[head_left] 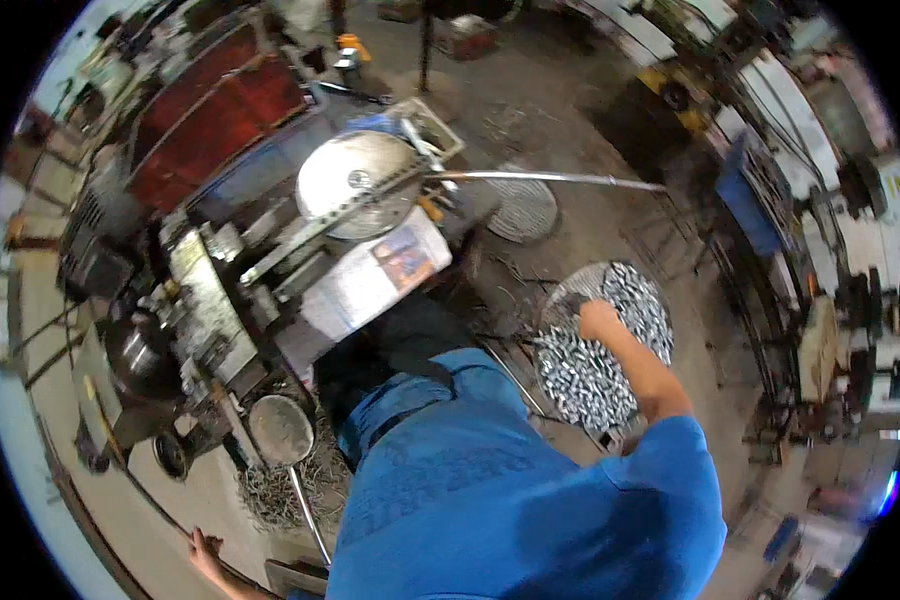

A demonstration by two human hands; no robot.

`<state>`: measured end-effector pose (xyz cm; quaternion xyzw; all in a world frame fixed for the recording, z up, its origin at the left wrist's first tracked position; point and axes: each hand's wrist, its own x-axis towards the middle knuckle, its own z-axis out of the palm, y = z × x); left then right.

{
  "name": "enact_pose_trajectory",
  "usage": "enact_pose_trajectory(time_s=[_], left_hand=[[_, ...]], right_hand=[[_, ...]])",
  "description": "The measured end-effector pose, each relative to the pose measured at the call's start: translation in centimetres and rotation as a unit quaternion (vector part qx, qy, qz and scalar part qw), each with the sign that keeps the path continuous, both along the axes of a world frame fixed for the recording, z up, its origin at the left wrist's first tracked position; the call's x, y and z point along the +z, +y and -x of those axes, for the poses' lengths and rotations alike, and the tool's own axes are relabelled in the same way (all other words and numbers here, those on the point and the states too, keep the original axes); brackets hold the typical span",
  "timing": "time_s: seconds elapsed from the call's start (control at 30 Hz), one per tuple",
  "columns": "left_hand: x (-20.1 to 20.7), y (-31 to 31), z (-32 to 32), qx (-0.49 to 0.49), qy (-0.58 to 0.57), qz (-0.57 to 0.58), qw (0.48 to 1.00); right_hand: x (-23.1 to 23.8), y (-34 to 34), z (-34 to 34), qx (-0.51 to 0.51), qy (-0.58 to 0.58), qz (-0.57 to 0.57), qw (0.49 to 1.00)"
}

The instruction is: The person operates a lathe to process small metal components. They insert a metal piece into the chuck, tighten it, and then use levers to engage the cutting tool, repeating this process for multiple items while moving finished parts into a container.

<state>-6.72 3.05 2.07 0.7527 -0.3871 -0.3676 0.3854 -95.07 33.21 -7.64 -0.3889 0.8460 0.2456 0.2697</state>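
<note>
At the right, my right hand [598,321] reaches over a round tray [582,280] heaped with small shiny metal pieces [582,375]. Its fingers are curled; what they hold, if anything, is hidden. A dark grey patch shows beside the fingertips, too unclear to name. Far down at the lower left, my left hand [206,556] is closed around a long thin dark rod [150,497]. This rod slants up toward the machine [205,290] on the left.
A large pale metal disc [355,175] and a printed paper sheet [380,275] sit ahead. A long metal bar [570,178] juts rightward over the floor. Metal shavings [280,495] lie below a small round plate [281,430]. A blue bin [750,195] stands at the right.
</note>
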Motion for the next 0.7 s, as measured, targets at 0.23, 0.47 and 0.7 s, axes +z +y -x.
enact_pose_trajectory(time_s=[0.23, 0.47, 0.7], left_hand=[[1.0, 0.3, 1.1, -0.044, -0.044, 0.037, 0.997], [5.4, 1.4, 5.7, -0.116, -0.515, -0.013, 0.849], [17.1, -0.9, 26.3, -0.253, -0.164, 0.193, 0.934]], right_hand=[[-0.6, -0.9, 0.0, 0.068, -0.042, -0.067, 0.995], [5.1, -4.5, 0.7, -0.103, 0.010, 0.136, 0.985], [19.1, -20.8, -12.7, 0.189, -0.294, 0.507, 0.788]])
